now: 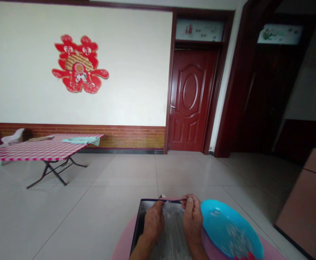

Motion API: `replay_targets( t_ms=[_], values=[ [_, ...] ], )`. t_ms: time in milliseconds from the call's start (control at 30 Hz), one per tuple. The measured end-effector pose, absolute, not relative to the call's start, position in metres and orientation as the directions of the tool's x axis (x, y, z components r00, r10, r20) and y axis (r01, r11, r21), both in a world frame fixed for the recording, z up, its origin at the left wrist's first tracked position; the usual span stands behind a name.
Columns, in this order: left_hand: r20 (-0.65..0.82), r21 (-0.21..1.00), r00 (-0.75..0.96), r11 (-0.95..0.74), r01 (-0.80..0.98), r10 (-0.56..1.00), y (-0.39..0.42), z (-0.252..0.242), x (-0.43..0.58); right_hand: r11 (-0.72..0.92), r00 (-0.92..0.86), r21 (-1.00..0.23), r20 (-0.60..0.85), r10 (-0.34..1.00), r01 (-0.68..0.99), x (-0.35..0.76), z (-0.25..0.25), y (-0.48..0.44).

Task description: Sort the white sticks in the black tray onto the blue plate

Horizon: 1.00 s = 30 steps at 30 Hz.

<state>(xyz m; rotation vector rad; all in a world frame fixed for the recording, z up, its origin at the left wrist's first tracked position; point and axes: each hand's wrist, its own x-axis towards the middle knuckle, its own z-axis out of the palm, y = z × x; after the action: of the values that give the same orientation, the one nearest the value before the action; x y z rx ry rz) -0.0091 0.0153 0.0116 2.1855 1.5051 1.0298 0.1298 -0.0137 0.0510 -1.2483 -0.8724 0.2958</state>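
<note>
Pink surface (124, 240), box (146, 205) beneath curled left hand (155, 221) and right hand (193, 218) near far rim, hold unclear.

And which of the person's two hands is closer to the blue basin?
The right hand, right beside the blue basin; the left hand is farther from it, over the left part of the box.

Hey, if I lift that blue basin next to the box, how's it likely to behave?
The blue basin looks like plastic, so it's probably fairly light and may flex a little. Its smooth, shiny surface could feel slippery. The loose clear pieces inside would likely slide if it tilts.
</note>
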Motion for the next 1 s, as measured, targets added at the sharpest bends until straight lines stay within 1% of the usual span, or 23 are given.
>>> replay_targets(
  t_ms=[133, 267, 400, 533, 600, 667, 767, 867, 933, 1000],
  values=[
    [0.442, 0.553, 0.238, -0.472, 0.686, 0.865, 0.017, 0.009, -0.011, 0.317, 0.632, -0.926, 0.371, 0.68, 0.203, 0.13, 0.05, -0.012],
    [0.534, 0.475, 0.3, -0.574, 0.667, 0.791, 0.018, 0.009, -0.016, 0.269, 0.633, -0.941, 0.338, 0.696, 0.207, 0.134, 0.048, -0.012],
    [0.632, 0.482, 0.313, -0.676, 0.558, 0.709, 0.017, 0.006, -0.014, 0.243, 0.64, -0.943, 0.332, 0.693, 0.227, 0.137, 0.048, -0.012],
    [0.637, 0.546, 0.341, -0.717, 0.434, 0.691, 0.012, 0.011, -0.006, 0.219, 0.601, -0.948, 0.315, 0.734, 0.229, 0.132, 0.049, -0.012],
    [0.616, 0.589, 0.364, -0.716, 0.376, 0.698, 0.01, 0.016, -0.004, 0.221, 0.589, -0.954, 0.299, 0.751, 0.203, 0.128, 0.048, -0.012],
    [0.601, 0.633, 0.358, -0.699, 0.332, 0.715, 0.009, 0.022, -0.004, 0.235, 0.575, -0.949, 0.314, 0.756, 0.21, 0.125, 0.047, -0.01],
    [0.542, 0.736, 0.253, -0.598, 0.319, 0.802, 0.011, 0.028, -0.006, 0.272, 0.535, -0.927, 0.371, 0.759, 0.257, 0.122, 0.042, -0.008],
    [0.458, 0.839, 0.106, -0.468, 0.279, 0.883, 0.015, 0.03, -0.011, 0.254, 0.53, -0.928, 0.366, 0.765, 0.274, 0.123, 0.039, -0.007],
    [0.435, 0.87, 0.049, -0.433, 0.234, 0.899, 0.018, 0.03, -0.014, 0.243, 0.488, -0.911, 0.386, 0.783, 0.332, 0.124, 0.038, -0.008],
    [0.429, 0.879, 0.0, -0.418, 0.229, 0.903, 0.019, 0.031, -0.016, 0.258, 0.385, -0.87, 0.429, 0.817, 0.421, 0.122, 0.037, -0.009]
  ],
)
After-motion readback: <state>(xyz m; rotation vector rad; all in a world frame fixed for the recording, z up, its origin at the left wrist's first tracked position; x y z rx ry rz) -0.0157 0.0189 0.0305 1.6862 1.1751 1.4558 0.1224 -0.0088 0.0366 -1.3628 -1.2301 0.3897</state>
